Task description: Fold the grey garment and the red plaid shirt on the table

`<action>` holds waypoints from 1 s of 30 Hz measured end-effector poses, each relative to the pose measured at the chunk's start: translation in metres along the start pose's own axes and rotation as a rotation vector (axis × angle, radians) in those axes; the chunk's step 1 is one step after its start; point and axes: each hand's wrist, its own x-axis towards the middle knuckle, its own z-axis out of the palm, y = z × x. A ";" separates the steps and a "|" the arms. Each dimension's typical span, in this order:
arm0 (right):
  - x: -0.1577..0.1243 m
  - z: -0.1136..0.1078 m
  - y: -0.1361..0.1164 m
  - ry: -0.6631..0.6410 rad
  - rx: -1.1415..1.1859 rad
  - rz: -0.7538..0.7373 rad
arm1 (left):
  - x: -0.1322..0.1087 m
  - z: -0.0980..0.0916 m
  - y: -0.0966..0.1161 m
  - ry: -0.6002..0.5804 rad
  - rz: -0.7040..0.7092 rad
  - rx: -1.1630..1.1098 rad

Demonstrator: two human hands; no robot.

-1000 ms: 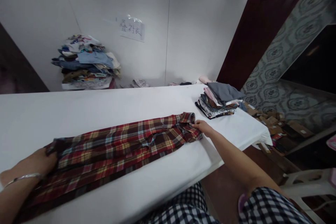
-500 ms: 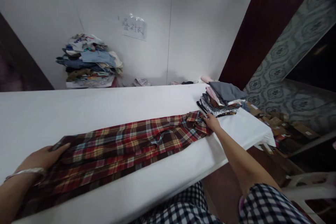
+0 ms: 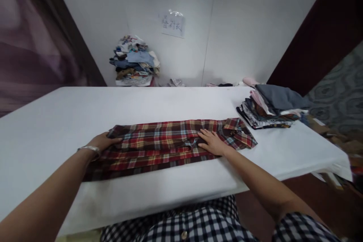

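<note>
A red and brown plaid shirt lies folded into a long strip across the white table, its collar end on the right. At the strip's left end my left hand pinches the hem, thumb on top and the other fingers partly hidden. Toward the collar, my right hand rests flat on the fabric with fingers spread, holding nothing.
A stack of folded clothes stands at the table's right end, a grey piece on top. Behind the white table, a taller clothes pile leans near the wall. A paper sign hangs above.
My right hand has left the collar and moved left onto the shirt's body, its fingers now spread flat. My left hand still holds the hem end. The camera view has turned left.
</note>
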 end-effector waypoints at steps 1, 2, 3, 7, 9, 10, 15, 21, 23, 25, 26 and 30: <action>0.001 -0.002 -0.002 0.019 0.013 0.008 | -0.001 -0.002 -0.002 -0.042 0.002 -0.021; 0.002 -0.005 -0.006 0.061 0.020 0.007 | -0.003 -0.003 -0.005 -0.095 0.005 -0.038; 0.004 -0.008 -0.012 0.123 0.018 -0.006 | -0.004 -0.004 -0.007 -0.117 0.008 -0.050; 0.014 0.002 -0.038 0.205 -0.040 -0.149 | -0.009 -0.006 -0.011 -0.126 0.021 -0.028; 0.019 0.017 -0.047 0.124 -0.085 -0.199 | -0.012 -0.006 -0.009 -0.119 0.035 0.011; 0.021 0.025 -0.048 0.098 -0.105 -0.210 | -0.013 -0.007 -0.007 -0.111 0.042 0.030; 0.024 0.044 -0.043 0.149 -0.128 -0.231 | -0.022 -0.021 0.011 -0.060 0.077 0.105; 0.022 0.043 -0.038 0.247 0.046 -0.261 | -0.048 -0.036 0.075 -0.087 0.243 0.087; 0.022 0.043 -0.035 0.330 0.187 -0.265 | -0.063 -0.021 0.105 -0.124 0.306 0.061; 0.023 0.043 -0.031 0.444 0.364 -0.246 | -0.079 0.004 0.132 -0.208 0.368 0.006; 0.023 0.042 -0.030 0.499 0.454 -0.228 | -0.086 0.018 0.142 -0.263 0.403 -0.049; 0.021 0.038 -0.025 0.587 0.676 -0.154 | -0.102 0.061 0.151 -0.190 0.477 -0.268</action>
